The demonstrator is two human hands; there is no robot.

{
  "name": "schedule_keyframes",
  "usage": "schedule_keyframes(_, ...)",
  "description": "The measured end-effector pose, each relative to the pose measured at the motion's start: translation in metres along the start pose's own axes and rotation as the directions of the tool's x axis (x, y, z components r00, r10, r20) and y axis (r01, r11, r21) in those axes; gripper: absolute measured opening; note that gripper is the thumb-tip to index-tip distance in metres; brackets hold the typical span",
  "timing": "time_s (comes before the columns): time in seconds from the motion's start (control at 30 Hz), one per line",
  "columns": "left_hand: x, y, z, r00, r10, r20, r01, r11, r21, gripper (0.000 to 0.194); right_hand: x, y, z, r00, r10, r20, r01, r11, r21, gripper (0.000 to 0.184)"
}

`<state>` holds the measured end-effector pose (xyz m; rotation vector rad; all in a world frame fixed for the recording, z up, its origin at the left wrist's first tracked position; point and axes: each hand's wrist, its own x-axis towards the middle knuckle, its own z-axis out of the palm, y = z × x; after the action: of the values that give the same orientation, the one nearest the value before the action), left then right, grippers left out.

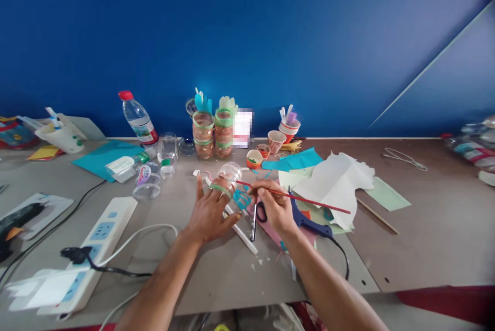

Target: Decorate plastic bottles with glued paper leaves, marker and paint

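My left hand (212,213) steadies a cut clear plastic bottle piece (231,171) lying on its side, its near part brown with a green band. The fingers lie over it and partly hide it; the thumb is spread. In my right hand (275,208) is a thin red paintbrush (313,202), pinched near its front, with its tip against or very near the bottle piece. Behind stand two painted bottle holders (203,135) with green rims and paper cutouts. A small paper cup with green paint (254,159) sits to the right of the bottle piece.
A blue glue gun (309,222), scissors (262,212) and paper sheets (334,176) lie around my right hand. To the left are a white power strip (102,248) with cables, cut bottles (147,181) and a red-capped bottle (138,117). Paper cups (289,130) stand near the blue wall.
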<state>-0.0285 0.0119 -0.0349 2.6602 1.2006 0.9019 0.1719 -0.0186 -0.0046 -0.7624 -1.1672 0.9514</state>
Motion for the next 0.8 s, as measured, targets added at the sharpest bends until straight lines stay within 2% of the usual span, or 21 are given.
schedule_keyframes(0.17,0.001,0.001,-0.002,1.000,-0.006,-0.012,0.006,1.000,0.018,0.051,0.000,-0.003,-0.001,1.000,0.027,-0.016,-0.027,0.999,-0.037,0.021)
schedule_keyframes(0.3,0.000,-0.001,-0.003,0.999,-0.033,-0.041,0.034,0.999,0.017,0.044,0.001,-0.002,-0.004,0.997,0.041,-0.063,-0.044,0.998,-0.052,0.022)
schedule_keyframes(0.57,-0.001,-0.007,-0.001,0.985,-0.071,-0.159,0.076,0.997,0.027,0.048,0.002,0.001,-0.011,0.995,0.048,-0.086,-0.053,0.997,-0.053,0.017)
schedule_keyframes(0.8,-0.001,-0.004,0.000,0.991,-0.072,-0.110,0.070,0.997,-0.023,0.054,0.002,0.002,-0.009,0.994,0.056,-0.092,-0.056,0.998,0.010,0.016)
